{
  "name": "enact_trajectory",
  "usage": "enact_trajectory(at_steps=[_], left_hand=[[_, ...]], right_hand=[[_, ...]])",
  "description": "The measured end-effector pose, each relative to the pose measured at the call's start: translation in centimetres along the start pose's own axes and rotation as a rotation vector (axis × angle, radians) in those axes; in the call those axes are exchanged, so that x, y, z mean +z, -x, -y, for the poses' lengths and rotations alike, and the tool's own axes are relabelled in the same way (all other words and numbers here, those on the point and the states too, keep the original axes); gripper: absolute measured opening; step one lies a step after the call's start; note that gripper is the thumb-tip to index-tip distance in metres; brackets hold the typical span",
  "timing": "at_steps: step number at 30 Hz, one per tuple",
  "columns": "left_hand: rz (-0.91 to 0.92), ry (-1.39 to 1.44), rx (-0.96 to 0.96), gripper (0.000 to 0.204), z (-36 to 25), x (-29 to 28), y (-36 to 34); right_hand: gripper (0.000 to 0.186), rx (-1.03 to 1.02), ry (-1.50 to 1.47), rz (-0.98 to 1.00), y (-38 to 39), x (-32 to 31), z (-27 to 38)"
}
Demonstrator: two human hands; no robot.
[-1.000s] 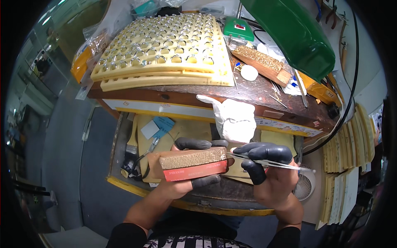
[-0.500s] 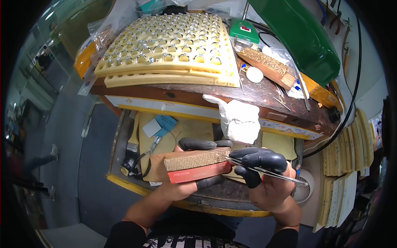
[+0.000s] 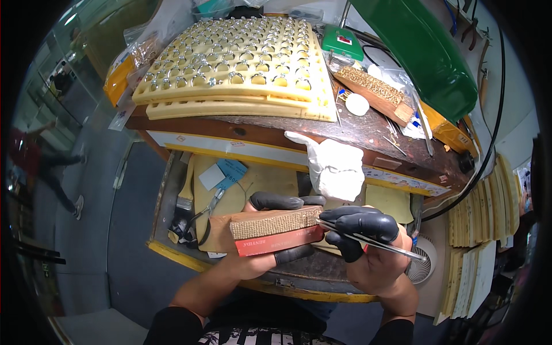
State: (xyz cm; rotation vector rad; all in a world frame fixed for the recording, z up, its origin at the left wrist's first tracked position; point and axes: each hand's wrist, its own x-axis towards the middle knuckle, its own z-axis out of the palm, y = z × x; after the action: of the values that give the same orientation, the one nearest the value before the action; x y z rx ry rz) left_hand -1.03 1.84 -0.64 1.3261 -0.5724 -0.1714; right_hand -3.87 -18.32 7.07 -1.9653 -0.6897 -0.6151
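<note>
My left hand [image 3: 264,253], black covers on its fingers, grips a wooden block [image 3: 276,224] with a speckled golden top layer and a red side. My right hand [image 3: 368,233], also with black finger covers, pinches metal tweezers [image 3: 397,249], whose tips meet the block's right end. Just beyond the hands, a bulky white glove-like bundle [image 3: 333,169] hangs at the bench front. Beneath them is an open drawer [image 3: 161,247] holding pliers [image 3: 215,201], a brush [image 3: 187,192] and blue paper [image 3: 233,171].
Stacked yellow trays [image 3: 230,95] of rings cover the bench [image 3: 397,146], near a similar block [image 3: 374,92], tools, a green device [image 3: 339,40] and a green lamp shade [image 3: 425,57]. Boards [image 3: 468,276] and a fan [image 3: 420,264] are at right. A person [image 3: 46,167] walks at far left.
My right hand and tweezers have shifted slightly left, closer in against the block's end. The view has shifted a little. The walking person has come further into view at left.
</note>
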Motion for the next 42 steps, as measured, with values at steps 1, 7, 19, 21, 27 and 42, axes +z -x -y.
enact_trajectory(at_steps=[1, 7, 19, 21, 27, 42], left_hand=[[-0.005, 0.005, 0.008, 0.046, 0.1, 0.0, 0.0], [-0.015, 0.212, -0.090, 0.047, -0.3, 0.3, -0.1], [0.001, 0.308, -0.119, 0.050, -0.8, 0.3, -0.4], [-0.006, 0.351, -0.189, 0.051, -1.0, 0.3, -0.4], [0.018, 0.299, -0.140, 0.048, -0.7, 0.3, -0.2], [0.014, 0.298, -0.149, 0.050, -0.6, 0.3, -0.2]], right_hand=[[0.024, 0.000, 0.000, 0.000, 0.0, 0.0, 0.0], [0.024, 0.011, 0.052, 0.005, -0.4, -0.2, 0.5], [0.021, 0.039, 0.064, -0.021, -0.3, 0.0, 0.4], [0.020, 0.034, 0.061, -0.023, -0.3, 0.0, 0.4], [0.020, 0.032, 0.057, -0.012, -0.4, 0.0, 0.4], [0.020, 0.010, 0.082, -0.008, -0.5, -0.1, 0.4]])
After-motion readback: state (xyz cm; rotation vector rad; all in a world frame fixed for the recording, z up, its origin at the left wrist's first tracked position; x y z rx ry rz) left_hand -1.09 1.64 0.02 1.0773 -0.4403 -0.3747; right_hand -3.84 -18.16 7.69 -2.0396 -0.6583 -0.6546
